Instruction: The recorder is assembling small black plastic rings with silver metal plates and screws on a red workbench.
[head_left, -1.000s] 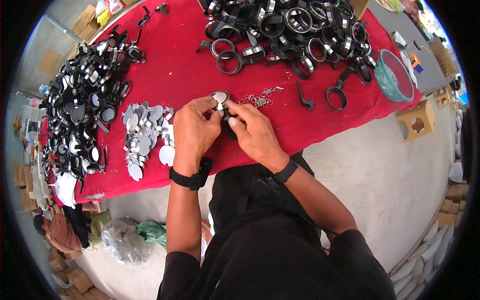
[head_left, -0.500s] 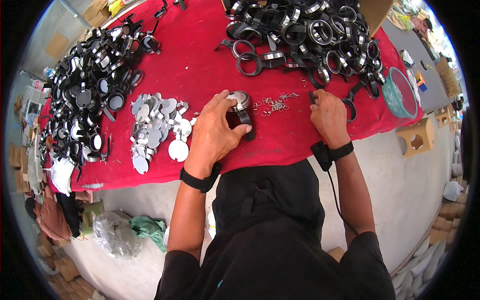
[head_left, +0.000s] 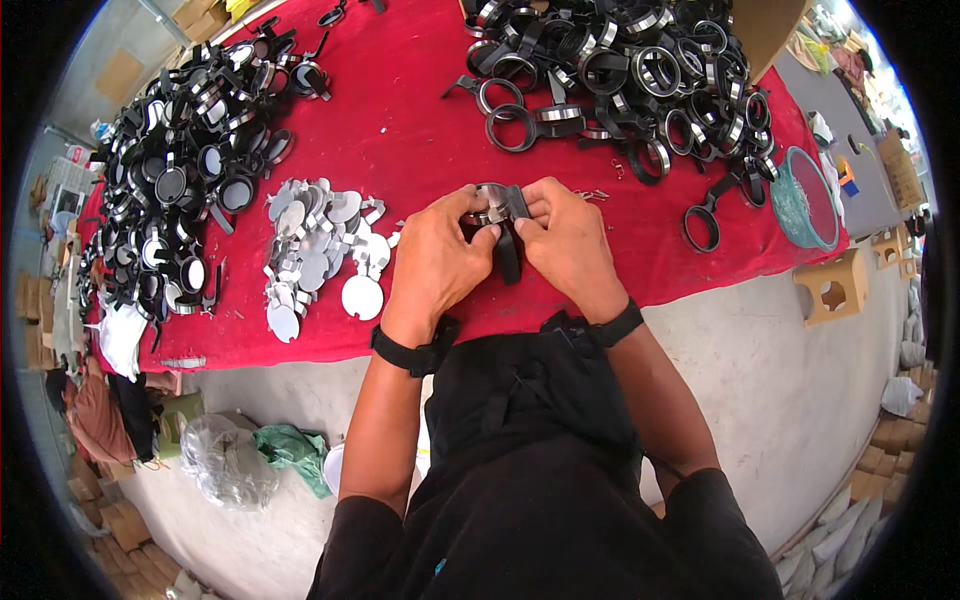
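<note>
Near the table's front edge, my left hand grips a round metal-and-black ring piece whose black handle points toward me. My right hand is closed at its right side, with a small dark flat piece between thumb and fingers, against the ring piece. My fingers hide much of where the two meet. To the left lies a heap of flat silvery discs with tabs. A few small metal clips show just beyond my right hand; the rest are hidden behind it.
Black-handled rings are heaped at the back right, one ring lying nearer. Another heap of rings fitted with discs covers the left side. A teal mesh basket stands at the right edge of the red cloth.
My right hand has moved left from beyond the clips to the ring piece, bringing the small dark piece against it. My left hand still holds the ring piece, shifted slightly right.
</note>
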